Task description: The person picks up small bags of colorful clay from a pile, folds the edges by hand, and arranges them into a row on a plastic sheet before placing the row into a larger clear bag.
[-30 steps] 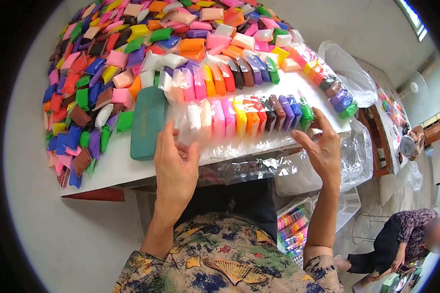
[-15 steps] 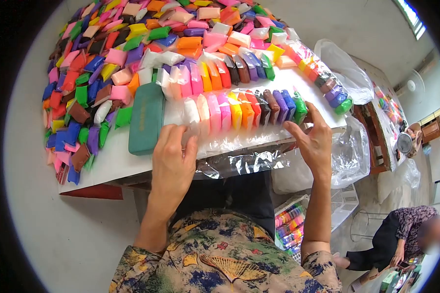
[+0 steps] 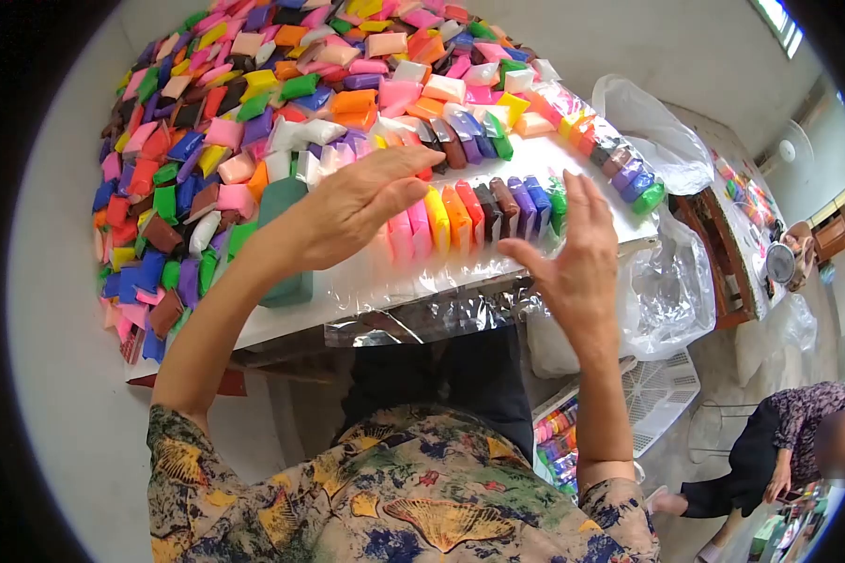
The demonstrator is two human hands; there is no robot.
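Observation:
A front row of colored packets [image 3: 467, 216] in clear film stands on the white table, running from pink on the left through yellow, orange, red, black, brown, purple and blue to green. My left hand [image 3: 361, 202] is over the row's left part, fingers extended to the right, holding nothing visible; it hides the leftmost packets. At the row's right end is my right hand [image 3: 573, 253], thumb and fingers spread beside the green packet. Behind lies a second row of packets [image 3: 469, 139], partly covered by my left hand. A green case [image 3: 282, 202] sits behind my left forearm.
A large heap of loose colored packets [image 3: 188, 141] covers the table's left and back. A wrapped row [image 3: 620, 164] lies at the right edge, near clear plastic bags [image 3: 662, 141]. A white basket [image 3: 662, 399] is below. Another person [image 3: 789, 441] sits at lower right.
My left hand has moved up and right from the row's left end to above it. My right hand has shifted slightly left and down, its fingers now more upright.

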